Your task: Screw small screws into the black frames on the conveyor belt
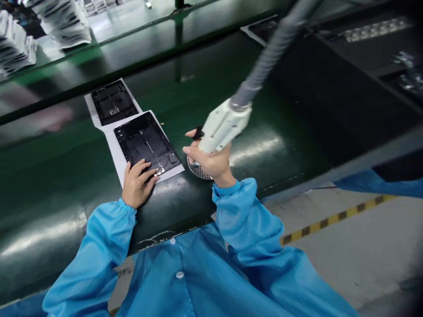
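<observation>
My left hand point(137, 182) lies at the near edge of a dark tablet housing point(147, 147), its fingers spread over the lower left corner, beside a small metallic part point(159, 171). The housing rests on a white sheet point(115, 156). My right hand point(213, 163) is wrapped round the handle of a white hose-fed hand tool point(223, 127), to the right of the housing. A black trigger point(198, 132) sticks out by my fingers, and a grey corrugated hose point(264, 70) rises from the tool's top. Below my fingers shows a round perforated metal disc point(198, 171), partly hidden.
A second tablet housing point(114, 103) lies on white sheeting behind the first. Another dark panel point(262, 30) sits at the back. Stacks of white sheets or trays point(66, 24) stand far left. The green work surface point(59, 185) ends at a rounded front edge close to my body.
</observation>
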A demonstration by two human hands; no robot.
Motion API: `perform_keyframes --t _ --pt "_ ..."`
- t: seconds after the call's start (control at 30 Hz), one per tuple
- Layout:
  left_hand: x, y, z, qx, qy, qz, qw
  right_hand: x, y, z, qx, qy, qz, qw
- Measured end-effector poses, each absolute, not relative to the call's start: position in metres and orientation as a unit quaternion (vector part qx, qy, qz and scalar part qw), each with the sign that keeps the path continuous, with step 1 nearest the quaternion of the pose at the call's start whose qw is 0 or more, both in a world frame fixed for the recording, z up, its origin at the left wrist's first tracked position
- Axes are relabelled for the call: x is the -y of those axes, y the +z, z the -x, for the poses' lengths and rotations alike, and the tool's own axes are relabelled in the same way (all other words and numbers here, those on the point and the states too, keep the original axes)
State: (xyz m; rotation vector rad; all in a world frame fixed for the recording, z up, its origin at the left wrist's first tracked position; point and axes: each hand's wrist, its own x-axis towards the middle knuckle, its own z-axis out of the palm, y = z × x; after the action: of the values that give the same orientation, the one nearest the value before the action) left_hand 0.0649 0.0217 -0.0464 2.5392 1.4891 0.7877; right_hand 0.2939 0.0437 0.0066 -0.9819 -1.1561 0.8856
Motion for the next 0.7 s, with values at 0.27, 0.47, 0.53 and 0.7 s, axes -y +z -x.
perform_keyframes --t 0.27,0.47,0.53,0.7 --pt "-0.017 -0.048 -0.071 -0.52 0.208 -0.827 0.052 -0.049 0.022 -0.25 0.534 0.404 0.37 0.643" --pt "-0.013 -0.042 -0.075 -0.514 0.155 -0.84 0.073 -0.058 0.002 -0.216 0.548 0.436 0.387 0.6" --pt "-0.012 -0.041 -0.078 -0.516 0.15 -0.839 0.082 -0.058 -0.003 -0.214 0.549 0.438 0.393 0.594" --pt "-0.013 -0.04 -0.081 -0.518 0.151 -0.837 0.094 -0.057 -0.01 -0.215 0.566 0.428 0.397 0.582"
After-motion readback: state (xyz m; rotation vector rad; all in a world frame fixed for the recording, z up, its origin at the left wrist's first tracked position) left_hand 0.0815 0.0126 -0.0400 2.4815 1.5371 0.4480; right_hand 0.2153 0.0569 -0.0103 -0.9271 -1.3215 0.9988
